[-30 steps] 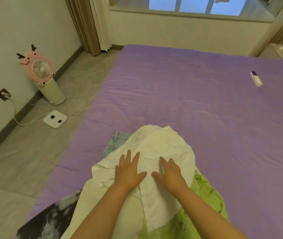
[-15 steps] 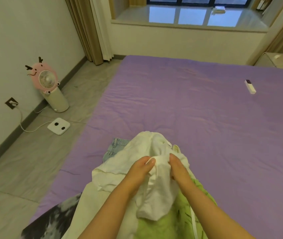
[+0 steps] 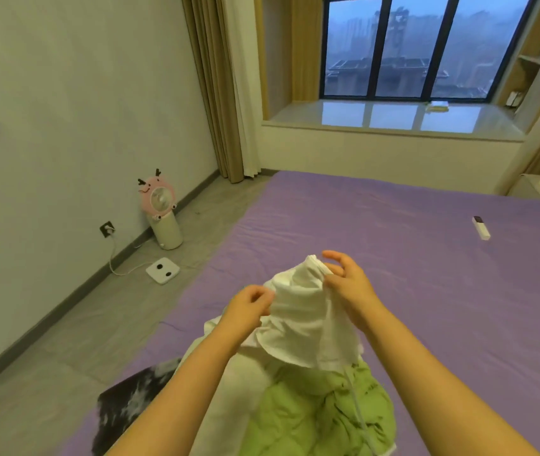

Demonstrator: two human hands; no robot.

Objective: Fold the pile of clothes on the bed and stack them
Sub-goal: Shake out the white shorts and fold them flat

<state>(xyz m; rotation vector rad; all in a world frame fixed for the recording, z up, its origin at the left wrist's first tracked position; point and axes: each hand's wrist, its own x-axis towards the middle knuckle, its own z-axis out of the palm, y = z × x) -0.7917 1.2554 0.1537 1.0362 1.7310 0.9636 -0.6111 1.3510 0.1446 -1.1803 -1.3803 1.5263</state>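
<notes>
above the green garment [image 3: 321, 413], left hand [image 3: 247, 309] and right hand [image 3: 349, 284] pinch the limp, light white shirt [image 3: 301, 320]; best held at its seams.

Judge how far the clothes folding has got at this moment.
Nothing looks folded or stacked. In hand: the left hand and right hand lift a crumpled white cotton garment. Left: it, the lime-green garment and black-and-white cloth on the purple bed.

**One head-worn view, looking forward and down**

The only camera sat on the person's head, facing across the purple-sheeted bed [image 3: 393, 258] toward the dark-framed window [image 3: 406, 47]. Both bare forearms reached in from the bottom edge, close beneath the wide-angle lens.
</notes>
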